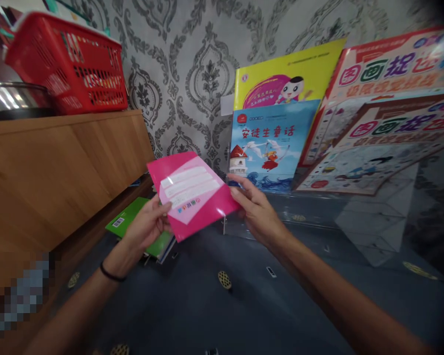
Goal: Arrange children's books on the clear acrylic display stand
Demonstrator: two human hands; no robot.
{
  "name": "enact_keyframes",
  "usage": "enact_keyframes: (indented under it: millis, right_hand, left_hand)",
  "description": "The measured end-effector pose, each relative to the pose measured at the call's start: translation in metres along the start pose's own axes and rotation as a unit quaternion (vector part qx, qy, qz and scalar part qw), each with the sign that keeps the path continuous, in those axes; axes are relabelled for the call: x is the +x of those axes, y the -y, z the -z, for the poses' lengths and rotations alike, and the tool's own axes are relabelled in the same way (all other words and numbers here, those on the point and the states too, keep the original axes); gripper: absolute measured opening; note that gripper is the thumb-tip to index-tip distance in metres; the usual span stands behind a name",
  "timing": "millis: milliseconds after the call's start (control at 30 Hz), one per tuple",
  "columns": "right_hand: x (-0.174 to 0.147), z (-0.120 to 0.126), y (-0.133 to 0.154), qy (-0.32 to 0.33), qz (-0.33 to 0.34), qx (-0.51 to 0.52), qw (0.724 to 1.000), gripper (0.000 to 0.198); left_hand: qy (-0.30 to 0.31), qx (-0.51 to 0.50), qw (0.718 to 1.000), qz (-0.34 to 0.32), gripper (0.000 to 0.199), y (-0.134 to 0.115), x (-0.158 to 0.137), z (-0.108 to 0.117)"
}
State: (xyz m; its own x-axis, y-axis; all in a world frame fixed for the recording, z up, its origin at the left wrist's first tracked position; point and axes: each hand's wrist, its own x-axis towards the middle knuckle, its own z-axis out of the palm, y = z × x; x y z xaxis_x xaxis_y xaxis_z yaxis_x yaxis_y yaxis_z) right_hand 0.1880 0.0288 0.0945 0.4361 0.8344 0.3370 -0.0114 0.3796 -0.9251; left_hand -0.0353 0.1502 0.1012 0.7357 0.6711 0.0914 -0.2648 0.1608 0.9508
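I have the glossy pink, thin rectangular book (207,207) held up in front of me, over the dark blue-grey patterned surface (192,305). My left hand (146,224) is closed on its left edge, thumb on top; the grip of my right hand (257,207) pinches the right corner, index finger reaching out past it.

I judge the work partly done: four books are up at far right, while the pink one is in my hands, not set down. The bright green book (128,217) lies flat at left, behind my left hand, not stood up.

The pink book's printed face is turned up towards me, its coloured lettering at the near end. Its long axis seems to run from far left to near right.

Beyond my right hand stands the blue illustrated book (274,148), in front of the yellow cartoon book (281,74). To their right lean the red-bordered picture book (392,74) and the brown-bordered picture book (370,158).
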Motion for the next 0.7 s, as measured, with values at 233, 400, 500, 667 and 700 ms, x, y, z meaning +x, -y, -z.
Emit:
enact_keyframes:
  millis: [233, 400, 500, 667, 700]
  right_hand:
    - [-0.040, 0.025, -0.021, 0.070, -0.046, -0.101, 0.991, 0.042]
    - [-0.072, 0.049, -0.045, 0.116, -0.104, -0.128, 0.979, 0.038]
    - [-0.083, 0.057, -0.060, 0.121, -0.141, -0.114, 0.976, 0.041]
    - [-0.092, 0.054, -0.073, 0.148, -0.184, -0.111, 0.965, 0.045]
    - [-0.093, 0.052, -0.075, 0.155, -0.188, -0.109, 0.964, 0.045]
  left_hand:
    - [-0.186, 0.045, 0.978, -0.086, 0.030, -0.027, 0.124, 0.053]
    - [-0.254, 0.106, 0.961, 0.012, 0.026, 0.009, 0.166, 0.077]
    - [-0.241, 0.144, 0.958, 0.049, 0.022, 0.024, 0.164, 0.088]
    - [-0.218, 0.237, 0.946, 0.039, 0.031, 0.017, 0.116, 0.098]
    - [-0.197, 0.277, 0.940, 0.026, 0.035, 0.016, 0.099, 0.098]
